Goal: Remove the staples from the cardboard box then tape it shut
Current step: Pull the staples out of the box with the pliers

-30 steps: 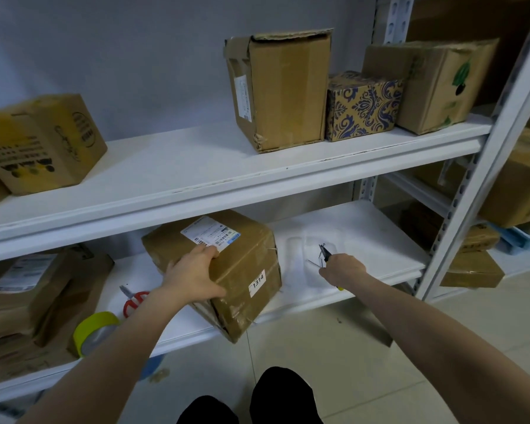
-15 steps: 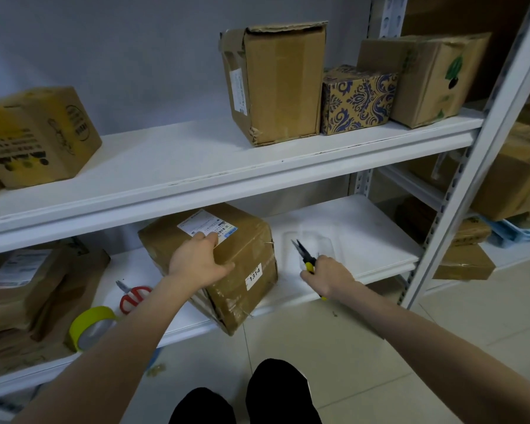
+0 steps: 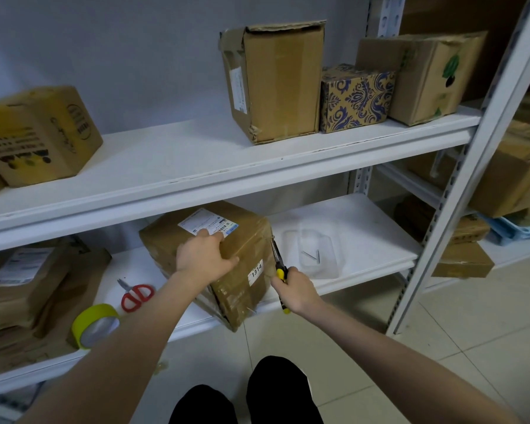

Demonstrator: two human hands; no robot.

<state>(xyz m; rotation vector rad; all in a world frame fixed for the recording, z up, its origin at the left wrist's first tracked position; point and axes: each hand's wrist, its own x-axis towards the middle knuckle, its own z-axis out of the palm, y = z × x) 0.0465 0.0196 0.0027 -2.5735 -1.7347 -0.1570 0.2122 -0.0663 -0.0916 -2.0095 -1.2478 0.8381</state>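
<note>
White lower shelf [image 3: 364,221] carrying a taped cardboard box [image 3: 242,270] overhanging its front edge, red-handled scissors [image 3: 135,296], a yellow tape roll [image 3: 94,325], and a clear tray [image 3: 317,254] lying alongside.

The right hand [image 3: 294,290] comes away from the clear tray [image 3: 314,254] and swings left to the cardboard box [image 3: 236,264] — the pliers [image 3: 278,260], a second ago pointed over the tray, now have their tips at a staple [image 3: 271,238] on the box's upper right edge.
</note>
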